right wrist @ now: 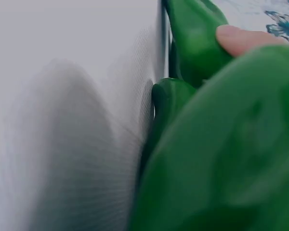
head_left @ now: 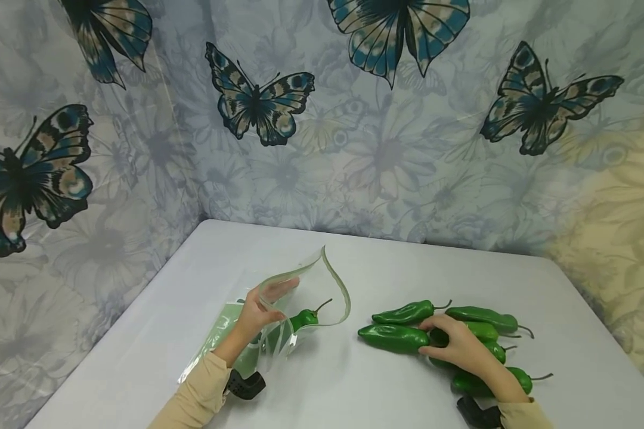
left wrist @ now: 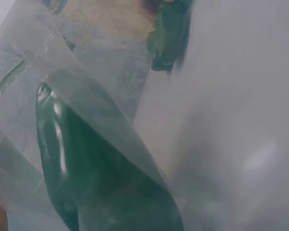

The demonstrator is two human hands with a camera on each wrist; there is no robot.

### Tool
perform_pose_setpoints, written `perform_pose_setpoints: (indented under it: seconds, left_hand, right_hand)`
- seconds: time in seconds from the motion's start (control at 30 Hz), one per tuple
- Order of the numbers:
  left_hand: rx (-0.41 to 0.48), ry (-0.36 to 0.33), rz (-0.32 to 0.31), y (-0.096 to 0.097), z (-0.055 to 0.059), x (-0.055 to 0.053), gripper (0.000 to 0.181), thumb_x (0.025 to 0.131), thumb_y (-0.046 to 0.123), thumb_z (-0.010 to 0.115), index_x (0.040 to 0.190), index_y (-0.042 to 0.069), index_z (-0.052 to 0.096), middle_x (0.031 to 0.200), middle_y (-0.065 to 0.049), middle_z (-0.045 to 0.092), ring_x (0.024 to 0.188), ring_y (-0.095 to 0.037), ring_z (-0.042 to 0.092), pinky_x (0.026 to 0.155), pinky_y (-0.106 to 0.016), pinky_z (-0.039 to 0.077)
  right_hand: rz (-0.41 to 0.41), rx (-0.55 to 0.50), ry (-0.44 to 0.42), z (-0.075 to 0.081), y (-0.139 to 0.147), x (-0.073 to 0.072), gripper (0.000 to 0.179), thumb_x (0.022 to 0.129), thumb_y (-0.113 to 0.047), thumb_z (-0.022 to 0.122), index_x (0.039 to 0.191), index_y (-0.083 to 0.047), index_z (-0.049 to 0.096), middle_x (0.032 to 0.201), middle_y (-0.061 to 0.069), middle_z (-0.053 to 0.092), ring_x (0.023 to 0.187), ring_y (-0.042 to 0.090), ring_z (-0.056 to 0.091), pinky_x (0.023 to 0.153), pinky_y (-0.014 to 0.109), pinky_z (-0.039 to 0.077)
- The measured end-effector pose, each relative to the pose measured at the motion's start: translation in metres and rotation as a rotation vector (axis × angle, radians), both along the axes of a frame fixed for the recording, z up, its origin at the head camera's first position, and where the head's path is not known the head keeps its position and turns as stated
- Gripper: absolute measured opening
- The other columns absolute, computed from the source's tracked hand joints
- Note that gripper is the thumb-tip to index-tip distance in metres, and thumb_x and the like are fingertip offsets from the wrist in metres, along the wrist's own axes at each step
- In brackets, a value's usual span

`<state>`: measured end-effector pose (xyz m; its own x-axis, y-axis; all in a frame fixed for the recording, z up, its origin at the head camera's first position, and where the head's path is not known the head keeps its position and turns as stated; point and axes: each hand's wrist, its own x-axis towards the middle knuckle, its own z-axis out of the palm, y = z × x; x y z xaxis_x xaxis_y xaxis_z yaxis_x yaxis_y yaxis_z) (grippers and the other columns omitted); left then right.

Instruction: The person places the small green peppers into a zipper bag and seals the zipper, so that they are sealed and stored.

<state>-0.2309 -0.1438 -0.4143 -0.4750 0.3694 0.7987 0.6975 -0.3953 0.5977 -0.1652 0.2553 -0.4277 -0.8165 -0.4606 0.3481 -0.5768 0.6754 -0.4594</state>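
Note:
A clear zip bag [head_left: 345, 292] with a pale green printed panel stands with its mouth spread. My left hand [head_left: 260, 310] holds it at the left side of the opening, the fingers seen partly through the plastic. Inside lies a green pepper [head_left: 303, 320], its stem pointing out of the mouth; through the film a green pepper [left wrist: 86, 159] also shows in the left wrist view. My right hand [head_left: 461, 345] pinches the end of another long green pepper [head_left: 393, 338] between thumb and fingers. The right wrist view shows a fingertip [right wrist: 241, 41] against a pepper [right wrist: 195, 38].
Several more green peppers [head_left: 405, 313] lie around and under the right hand on the white table [head_left: 386, 268]. A butterfly-printed curtain [head_left: 386, 173] hangs behind and at the sides. Black wrist devices [head_left: 245, 385] sit near both sleeves.

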Motion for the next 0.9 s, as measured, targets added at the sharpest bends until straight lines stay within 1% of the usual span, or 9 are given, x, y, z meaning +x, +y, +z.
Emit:
perform_pose_setpoints:
  seconds: [0.17,0.23,0.37,0.47,0.57,0.63,0.77,0.83,0.9]
  left_hand:
    - [-0.003,-0.001,0.002,-0.0018,0.0030,-0.0028,0.061,0.080,0.029,0.067,0.128,0.000,0.045,0.126,-0.007,0.050,0.116,-0.021,0.045,0.096,-0.035,0.033]
    - [0.003,-0.001,0.000,-0.0014,0.0035,-0.0035,0.060,0.080,0.030,0.066,0.128,0.002,0.045,0.125,-0.007,0.050,0.115,-0.021,0.046,0.096,-0.036,0.033]
    - [0.017,0.001,-0.002,-0.0019,0.0031,-0.0028,0.058,0.080,0.031,0.066,0.128,0.005,0.045,0.125,-0.006,0.051,0.115,-0.022,0.046,0.095,-0.036,0.033]
    - [0.019,-0.002,0.000,-0.0021,0.0027,-0.0019,0.059,0.080,0.033,0.065,0.128,0.006,0.045,0.125,-0.006,0.051,0.115,-0.021,0.047,0.095,-0.036,0.033]
    - [0.019,-0.009,-0.004,-0.0015,0.0029,-0.0018,0.060,0.080,0.033,0.066,0.128,0.005,0.045,0.125,-0.006,0.051,0.115,-0.022,0.047,0.095,-0.036,0.034]
    - [0.016,-0.013,-0.007,-0.0009,0.0037,-0.0021,0.060,0.080,0.033,0.065,0.128,0.005,0.045,0.125,-0.005,0.051,0.115,-0.022,0.047,0.095,-0.036,0.034]
    - [0.014,-0.006,-0.014,-0.0002,0.0038,-0.0029,0.059,0.080,0.033,0.065,0.128,0.005,0.045,0.125,-0.005,0.051,0.115,-0.021,0.047,0.095,-0.036,0.034]
    - [0.019,0.001,-0.020,0.0001,0.0030,-0.0032,0.058,0.081,0.032,0.065,0.128,0.005,0.045,0.125,-0.005,0.051,0.114,-0.021,0.047,0.095,-0.035,0.034]
    - [0.024,-0.004,-0.032,0.0009,0.0017,-0.0036,0.057,0.081,0.031,0.065,0.127,0.005,0.046,0.125,-0.006,0.051,0.114,-0.022,0.047,0.095,-0.035,0.034]
  right_hand:
    - [-0.012,-0.083,0.013,0.0002,-0.0039,-0.0019,0.036,0.069,-0.017,0.078,0.099,-0.009,0.061,0.095,-0.004,0.059,0.088,0.015,0.056,0.071,0.037,0.047]
    - [-0.008,-0.141,-0.016,0.0012,-0.0038,-0.0025,0.037,0.068,-0.014,0.079,0.100,-0.007,0.060,0.095,-0.002,0.059,0.088,0.012,0.057,0.072,0.036,0.048]
    - [0.039,-0.305,-0.129,0.0012,-0.0033,-0.0025,0.040,0.069,-0.004,0.077,0.102,0.001,0.055,0.097,0.007,0.058,0.089,0.008,0.058,0.072,0.028,0.049]
    - [0.066,-0.392,-0.166,0.0028,-0.0025,-0.0016,0.042,0.069,0.002,0.074,0.105,0.008,0.052,0.099,0.015,0.056,0.091,0.005,0.056,0.072,0.023,0.048]
    - [0.082,-0.423,-0.171,0.0056,-0.0020,-0.0009,0.044,0.071,0.006,0.072,0.108,0.011,0.051,0.102,0.020,0.055,0.094,0.004,0.054,0.074,0.021,0.047]
    - [0.080,-0.438,-0.182,0.0069,-0.0018,-0.0005,0.043,0.071,0.006,0.072,0.109,0.010,0.052,0.104,0.017,0.055,0.095,0.004,0.053,0.075,0.020,0.046]
    - [0.082,-0.457,-0.210,0.0073,-0.0012,-0.0006,0.041,0.071,0.007,0.071,0.109,0.009,0.054,0.106,0.004,0.056,0.094,0.003,0.053,0.077,0.019,0.045]
    - [0.103,-0.469,-0.212,0.0070,-0.0007,-0.0012,0.041,0.072,0.008,0.070,0.109,0.011,0.053,0.107,0.003,0.055,0.096,0.003,0.052,0.078,0.020,0.044]
    - [0.127,-0.483,-0.203,0.0077,0.0001,-0.0016,0.041,0.072,0.011,0.068,0.110,0.013,0.052,0.108,0.006,0.056,0.098,0.003,0.052,0.080,0.020,0.044]
